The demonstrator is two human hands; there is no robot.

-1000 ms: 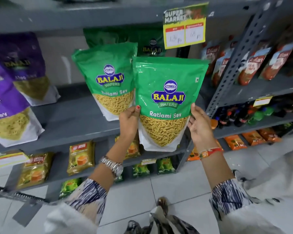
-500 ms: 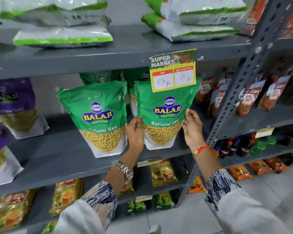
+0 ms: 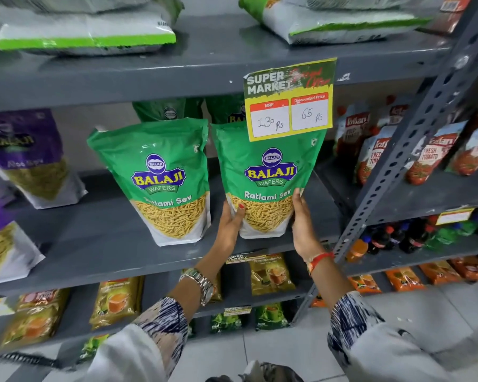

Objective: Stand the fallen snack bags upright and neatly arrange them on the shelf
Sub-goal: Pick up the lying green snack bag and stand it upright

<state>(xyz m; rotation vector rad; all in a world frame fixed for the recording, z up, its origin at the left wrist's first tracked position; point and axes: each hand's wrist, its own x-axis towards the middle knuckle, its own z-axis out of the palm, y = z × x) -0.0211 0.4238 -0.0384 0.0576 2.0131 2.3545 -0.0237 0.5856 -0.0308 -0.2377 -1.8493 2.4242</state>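
Observation:
A green Balaji Ratlami Sev bag (image 3: pixel 268 172) stands upright on the grey middle shelf (image 3: pixel 108 244), under a hanging price card. My left hand (image 3: pixel 231 221) grips its lower left side and my right hand (image 3: pixel 301 216) presses its lower right side. A second green Ratlami Sev bag (image 3: pixel 160 177) stands upright just to its left, close beside it. Two more green bags (image 3: pixel 169 110) show behind them, mostly hidden. On the shelf above, white-and-green bags (image 3: pixel 86 31) lie flat on their sides.
Purple Aloo Sev bags (image 3: pixel 28 153) lean at the left of the same shelf. A yellow price card (image 3: pixel 289 103) hangs from the upper shelf edge. Tomato sauce pouches (image 3: pixel 431 153) fill the right rack past a perforated post (image 3: pixel 414 150). Tea packets and bottles sit lower.
Both hands carried the right green bag from in front of the shelf back onto it, setting it upright beside the other green bag. The view tilted up, showing the top shelf.

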